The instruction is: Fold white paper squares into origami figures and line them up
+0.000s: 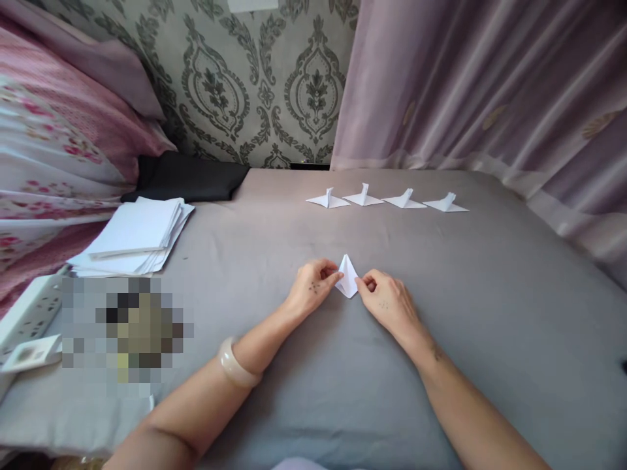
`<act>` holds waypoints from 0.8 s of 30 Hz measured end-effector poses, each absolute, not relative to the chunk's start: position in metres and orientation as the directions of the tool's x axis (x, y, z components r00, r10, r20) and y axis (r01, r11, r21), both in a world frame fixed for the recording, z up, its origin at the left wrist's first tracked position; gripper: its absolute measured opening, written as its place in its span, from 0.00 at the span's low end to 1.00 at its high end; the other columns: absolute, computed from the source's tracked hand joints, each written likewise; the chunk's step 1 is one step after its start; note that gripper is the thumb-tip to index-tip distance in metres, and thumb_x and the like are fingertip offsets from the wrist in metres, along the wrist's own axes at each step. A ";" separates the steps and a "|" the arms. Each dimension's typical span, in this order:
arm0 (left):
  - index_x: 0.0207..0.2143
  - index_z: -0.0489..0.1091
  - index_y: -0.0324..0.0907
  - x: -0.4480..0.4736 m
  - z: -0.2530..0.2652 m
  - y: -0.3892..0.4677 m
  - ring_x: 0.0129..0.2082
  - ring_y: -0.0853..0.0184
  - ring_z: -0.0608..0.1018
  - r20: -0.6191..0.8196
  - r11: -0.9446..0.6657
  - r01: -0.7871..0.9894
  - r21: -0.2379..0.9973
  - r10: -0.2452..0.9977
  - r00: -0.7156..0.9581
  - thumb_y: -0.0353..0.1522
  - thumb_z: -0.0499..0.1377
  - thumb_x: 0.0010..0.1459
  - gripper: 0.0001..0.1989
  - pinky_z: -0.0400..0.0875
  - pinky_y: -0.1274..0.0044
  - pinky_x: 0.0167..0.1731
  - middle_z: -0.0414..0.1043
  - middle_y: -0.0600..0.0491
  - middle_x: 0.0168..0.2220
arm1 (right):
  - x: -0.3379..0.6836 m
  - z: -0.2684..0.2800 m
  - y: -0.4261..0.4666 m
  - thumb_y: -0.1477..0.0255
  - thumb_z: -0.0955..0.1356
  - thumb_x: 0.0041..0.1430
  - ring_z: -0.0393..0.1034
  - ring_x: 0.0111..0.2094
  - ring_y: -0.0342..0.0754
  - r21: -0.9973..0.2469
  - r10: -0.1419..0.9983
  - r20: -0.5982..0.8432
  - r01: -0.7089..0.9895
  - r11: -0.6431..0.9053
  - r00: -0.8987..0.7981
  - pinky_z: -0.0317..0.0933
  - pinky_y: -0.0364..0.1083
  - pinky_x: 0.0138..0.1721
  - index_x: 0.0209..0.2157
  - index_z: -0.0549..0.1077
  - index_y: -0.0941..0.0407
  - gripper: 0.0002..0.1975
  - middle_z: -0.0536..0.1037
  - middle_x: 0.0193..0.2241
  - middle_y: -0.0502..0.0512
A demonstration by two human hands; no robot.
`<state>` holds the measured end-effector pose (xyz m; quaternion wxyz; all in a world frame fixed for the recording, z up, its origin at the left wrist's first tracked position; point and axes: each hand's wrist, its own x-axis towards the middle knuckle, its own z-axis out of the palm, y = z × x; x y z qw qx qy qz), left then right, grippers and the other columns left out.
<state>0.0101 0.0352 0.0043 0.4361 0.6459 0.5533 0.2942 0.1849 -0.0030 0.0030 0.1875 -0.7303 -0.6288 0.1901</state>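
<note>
Between my two hands is a small piece of folded white paper (347, 279), shaped like a kite with its narrow point facing away from me. My left hand (313, 284) pinches its left edge between thumb and fingers. On the opposite side, my right hand (388, 300) grips the right corner the same way. Both hands rest low over the grey cloth surface (313, 418). Farther back stands a row of several folded white paper figures (363, 197), each with flat pointed sides and a raised upright part.
At the left lies a stack of white paper (134, 228), with a folded black cloth (191, 177) behind it. A white power strip (36, 313) with a plugged-in white piece (34, 352) sits at the left edge, beside a blurred-out patch. Pink curtains (465, 85) hang along the right.
</note>
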 end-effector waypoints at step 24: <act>0.41 0.74 0.39 0.005 -0.020 0.039 0.29 0.72 0.70 0.080 -0.268 0.507 0.819 0.929 0.361 0.29 0.64 0.51 0.13 0.66 0.79 0.34 0.71 0.54 0.32 | 0.208 -0.016 0.010 0.65 0.69 0.52 0.64 0.27 0.43 -0.744 0.998 -0.018 0.667 0.027 -0.061 0.58 0.44 0.33 0.38 0.73 0.53 0.12 0.75 0.34 0.50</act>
